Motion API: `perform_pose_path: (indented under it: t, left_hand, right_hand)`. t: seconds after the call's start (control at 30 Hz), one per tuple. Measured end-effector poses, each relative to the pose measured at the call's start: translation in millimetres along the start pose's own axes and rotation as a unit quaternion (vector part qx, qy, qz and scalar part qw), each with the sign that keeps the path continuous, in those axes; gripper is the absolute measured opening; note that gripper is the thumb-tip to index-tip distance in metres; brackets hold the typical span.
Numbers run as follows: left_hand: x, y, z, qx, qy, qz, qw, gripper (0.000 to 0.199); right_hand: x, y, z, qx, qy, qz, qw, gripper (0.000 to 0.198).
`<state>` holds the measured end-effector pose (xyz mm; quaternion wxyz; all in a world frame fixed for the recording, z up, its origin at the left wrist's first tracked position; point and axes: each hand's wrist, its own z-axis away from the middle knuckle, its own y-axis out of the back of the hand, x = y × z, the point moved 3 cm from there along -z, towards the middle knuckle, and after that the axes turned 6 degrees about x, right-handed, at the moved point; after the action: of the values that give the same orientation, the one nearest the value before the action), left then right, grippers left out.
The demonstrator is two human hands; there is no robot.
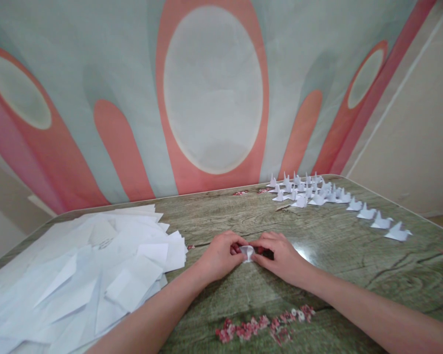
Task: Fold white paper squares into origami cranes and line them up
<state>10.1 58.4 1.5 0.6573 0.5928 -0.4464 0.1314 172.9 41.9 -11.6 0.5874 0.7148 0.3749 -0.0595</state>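
A small piece of folded white paper (248, 253) is held between my two hands, over the middle of the wood-patterned table (221, 216). My left hand (223, 253) pinches its left side with thumb and fingers. On the other side, my right hand (278, 253) grips the paper's right edge in the same way. The paper looks partly opened out, with a fold facing me; its finer creases are too small to make out. Both hands rest low, close to the tabletop.
A wide, loose heap of white paper sheets (133, 275) covers the table's left side. Several folded paper birds (317, 196) stand in rows at the back right. Pink flower print (258, 327) marks the tabletop near me. Behind the table rises a painted wall (214, 88).
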Motion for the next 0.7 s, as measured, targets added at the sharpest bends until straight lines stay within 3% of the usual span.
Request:
perform_pose_path:
  t: [0.23,0.57,0.7]
  left_hand:
    - [2.9,0.8,-0.6,0.002,-0.011,-0.026,1.000,0.018]
    - [9.6,3.8,0.7,0.008,-0.039,-0.078,0.996,0.017]
    - [9.9,4.3,1.8,0.008,-0.044,-0.080,0.996,0.017]
  right_hand:
    - [1.1,-1.5,-0.8,-0.006,-0.001,0.028,1.000,0.019]
    - [1.7,-4.1,0.8,0.016,0.048,0.097,0.994,0.027]
    - [2.9,-3.1,-1.4,-0.001,0.068,0.081,0.994,0.029]
